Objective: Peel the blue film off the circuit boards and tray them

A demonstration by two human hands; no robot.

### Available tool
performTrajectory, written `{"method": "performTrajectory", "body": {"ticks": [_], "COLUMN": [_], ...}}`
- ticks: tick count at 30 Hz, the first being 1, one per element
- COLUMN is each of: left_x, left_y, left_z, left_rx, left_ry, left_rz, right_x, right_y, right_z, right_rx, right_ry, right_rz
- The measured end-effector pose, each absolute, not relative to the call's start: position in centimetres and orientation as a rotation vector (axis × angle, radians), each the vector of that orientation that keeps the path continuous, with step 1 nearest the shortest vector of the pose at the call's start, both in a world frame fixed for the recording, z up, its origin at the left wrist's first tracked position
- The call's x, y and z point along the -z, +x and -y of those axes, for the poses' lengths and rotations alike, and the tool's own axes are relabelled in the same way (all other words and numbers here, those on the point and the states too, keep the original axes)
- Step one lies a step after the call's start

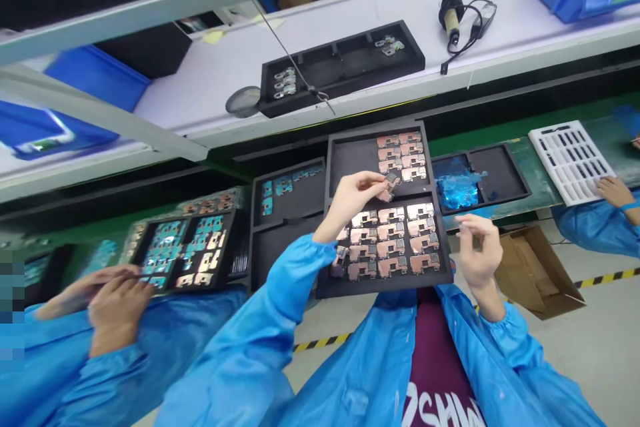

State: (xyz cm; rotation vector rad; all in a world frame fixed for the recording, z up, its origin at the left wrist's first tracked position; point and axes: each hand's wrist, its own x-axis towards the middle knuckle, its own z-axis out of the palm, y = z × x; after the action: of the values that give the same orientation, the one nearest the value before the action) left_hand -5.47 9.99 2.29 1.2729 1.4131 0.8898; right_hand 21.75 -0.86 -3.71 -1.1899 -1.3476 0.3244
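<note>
Between the thumb and fingers of my left hand [355, 197] is a small copper-coloured circuit board [390, 187], held over the divider of a black tray [353, 160]. Similar boards [391, 232] fill rows in the near compartment, and more boards [401, 153] lie at the right of the far one. To the right of the tray, my right hand [479, 250] is raised in the air with thumb and forefinger drawn close together. Whether something small sits at those fingertips I cannot make out. Crumpled blue film [457, 190] lies in a smaller black tray [500, 170] nearby.
At left, a co-worker's hands [117, 293] are at a tray of blue-faced boards [167, 240]. Another black tray [267, 227] adjoins mine. Rightward are a white slotted tray [570, 160], another person's hand [615, 190] and a cardboard box [540, 273]. A shelf holds an electric screwdriver [451, 17].
</note>
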Motion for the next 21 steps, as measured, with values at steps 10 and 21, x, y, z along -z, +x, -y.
{"method": "performTrajectory", "body": {"ticks": [10,21], "left_x": [2.7,2.8], "left_y": [-6.6,-6.5], "left_z": [-13.5,-12.7], "left_rx": [-0.721,-0.795], "left_ry": [2.025,2.008], "left_rz": [-1.607,-1.527], "right_x": [15.2,29.6], "right_y": [31.7,33.5], "right_z": [-1.3,-16.8], "right_rx": [-0.745,-0.943], "right_ry": [-1.685,-2.219], "right_rz": [0.949,1.210]}}
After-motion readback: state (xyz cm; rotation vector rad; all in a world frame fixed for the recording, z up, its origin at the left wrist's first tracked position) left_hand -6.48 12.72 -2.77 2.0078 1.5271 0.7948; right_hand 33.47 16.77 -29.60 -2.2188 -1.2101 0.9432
